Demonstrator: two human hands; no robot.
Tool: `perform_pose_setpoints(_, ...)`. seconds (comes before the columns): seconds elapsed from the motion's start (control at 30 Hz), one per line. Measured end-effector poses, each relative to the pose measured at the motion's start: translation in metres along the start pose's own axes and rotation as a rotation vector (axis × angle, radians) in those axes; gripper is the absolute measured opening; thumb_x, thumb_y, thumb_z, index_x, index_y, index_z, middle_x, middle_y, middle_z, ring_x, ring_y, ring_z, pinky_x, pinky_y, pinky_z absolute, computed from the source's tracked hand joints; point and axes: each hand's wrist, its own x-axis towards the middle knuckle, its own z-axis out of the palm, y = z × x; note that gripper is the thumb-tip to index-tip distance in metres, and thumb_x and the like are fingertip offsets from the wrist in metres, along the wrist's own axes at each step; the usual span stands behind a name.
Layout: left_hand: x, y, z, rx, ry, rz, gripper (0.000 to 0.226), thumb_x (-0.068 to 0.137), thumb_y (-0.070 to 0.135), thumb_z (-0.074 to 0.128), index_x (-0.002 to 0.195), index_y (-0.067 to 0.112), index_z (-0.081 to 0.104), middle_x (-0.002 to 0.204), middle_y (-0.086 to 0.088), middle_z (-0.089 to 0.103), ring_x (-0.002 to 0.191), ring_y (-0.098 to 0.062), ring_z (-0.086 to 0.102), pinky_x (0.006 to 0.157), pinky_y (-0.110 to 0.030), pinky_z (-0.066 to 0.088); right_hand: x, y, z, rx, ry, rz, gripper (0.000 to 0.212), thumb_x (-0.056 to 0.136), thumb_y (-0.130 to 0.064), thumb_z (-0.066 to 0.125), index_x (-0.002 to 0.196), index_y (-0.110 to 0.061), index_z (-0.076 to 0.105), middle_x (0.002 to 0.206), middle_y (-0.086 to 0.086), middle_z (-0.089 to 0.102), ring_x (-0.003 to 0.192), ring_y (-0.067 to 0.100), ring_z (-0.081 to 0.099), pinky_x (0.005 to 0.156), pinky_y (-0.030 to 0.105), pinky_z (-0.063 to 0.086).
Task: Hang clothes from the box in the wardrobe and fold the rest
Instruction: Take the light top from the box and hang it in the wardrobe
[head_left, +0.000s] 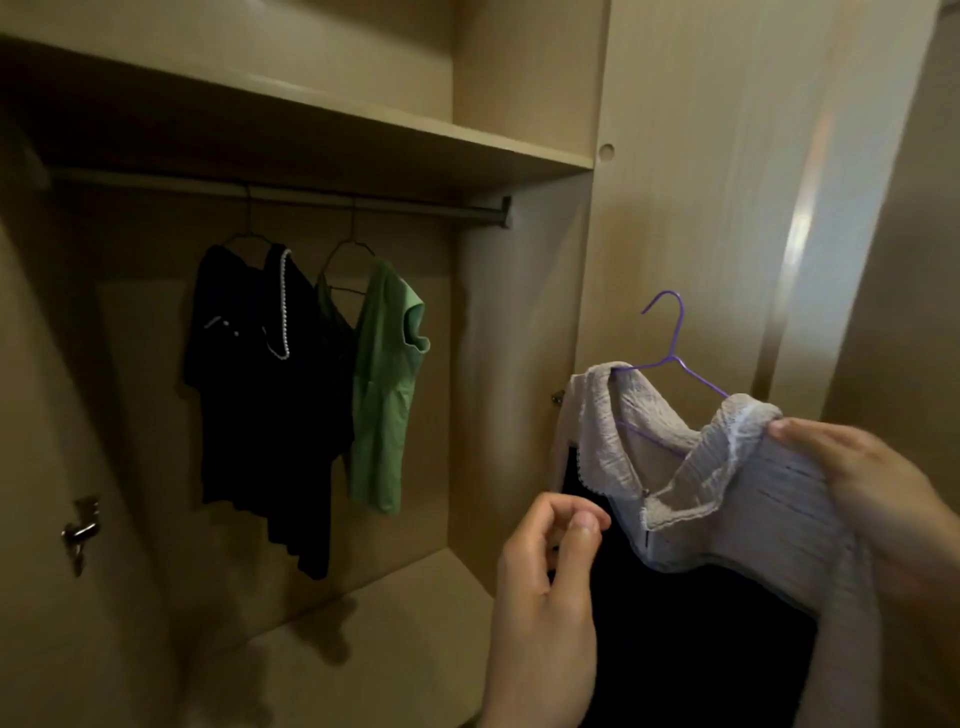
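Observation:
A pale lilac top with a lace collar (727, 499) hangs on a purple wire hanger (670, 353), held up to the right of the open wardrobe. My right hand (872, 499) grips the top's right shoulder over the hanger arm. My left hand (550, 587) is just left of the top, below the collar, its fingers curled and thumb against fingertips; whether it pinches fabric is unclear. A black top with pearl trim (249, 395) and a green top (384, 384) hang on wire hangers from the wardrobe rail (291, 195).
A shelf (363, 130) sits above the rail. The wardrobe floor (374, 639) lies below the hung clothes. A side panel (691, 182) and a door (893, 260) stand at right. A lock with a key (80, 530) is on the left door.

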Motion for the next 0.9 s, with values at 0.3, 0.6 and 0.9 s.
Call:
perform_pose_setpoints(0.3,0.125,-0.041,0.016,0.025,0.074,0.083,0.03,0.088,0.033,0.051,0.089,0.009,0.068,0.086,0.0,0.07,0.084,-0.007,0.062,0.076,-0.014,0.045,0.154,0.007,0.047,0.079,-0.121,-0.074,0.03,0.095,-0.017,0.061,0.07,-0.018,0.078,0.062,-0.011,0.072,0.055,-0.001,0.064,0.056,0.015,0.052)
perform_pose_setpoints(0.6,0.242,-0.071,0.015,0.109,0.244,0.081,0.023,0.1,0.021,0.054,0.088,0.006,0.067,0.094,-0.014,0.072,0.087,-0.018,0.065,0.074,-0.018,0.049,0.319,0.005,0.131,0.125,-0.319,-0.139,0.02,0.099,-0.014,0.055,0.092,-0.003,0.069,0.067,0.007,0.062,0.053,0.011,0.056,0.042,0.014,0.04)
perform_pose_setpoints(0.9,0.34,-0.071,0.034,0.247,0.407,0.191,0.026,0.102,0.018,0.046,0.094,0.005,0.067,0.094,-0.008,0.073,0.095,-0.024,0.067,0.076,-0.02,0.049,0.459,-0.022,0.228,0.186,-0.446,-0.154,0.025,0.097,-0.017,0.055,0.077,-0.01,0.068,0.08,0.016,0.058,0.075,0.026,0.054,0.07,0.034,0.043)
